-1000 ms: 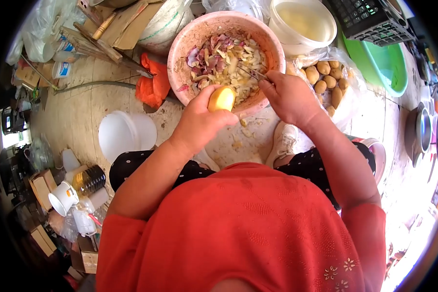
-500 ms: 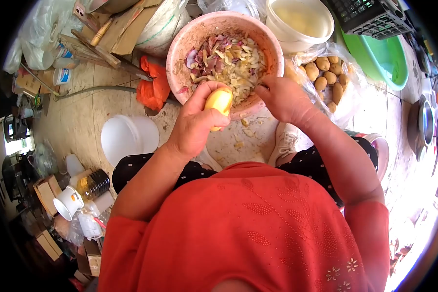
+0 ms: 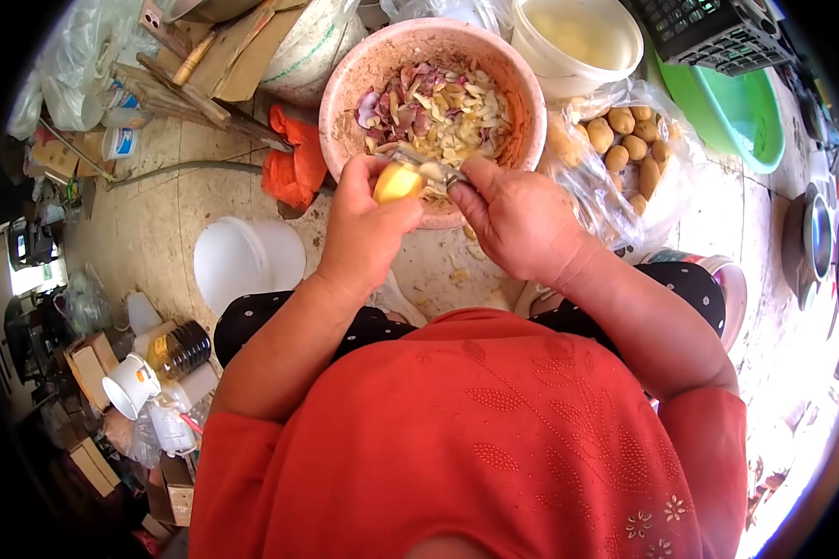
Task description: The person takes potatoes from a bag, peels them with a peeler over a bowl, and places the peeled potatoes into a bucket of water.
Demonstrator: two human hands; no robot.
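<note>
A yellow peeled potato [image 3: 398,184] sits in my left hand [image 3: 359,219], fingers wrapped round it over the near rim of a pink basin [image 3: 343,88]. My right hand [image 3: 522,214] is closed on the dark handle of a peeler [image 3: 435,170], whose metal head is at the potato's upper side. Pale potato peels [image 3: 471,112] and purplish skins [image 3: 405,107] lie in the basin below both hands.
Right of the basin, an open plastic bag holds unpeeled potatoes [image 3: 620,144]. Behind stand a white bucket [image 3: 531,70] of cloudy water and a green tub [image 3: 760,140]. A white pail [image 3: 238,270] lies at left, near an orange-red bag [image 3: 294,163].
My right hand has come left from the basin's right side, bringing the peeler to the potato. My left hand has turned the potato and shifted slightly left.
</note>
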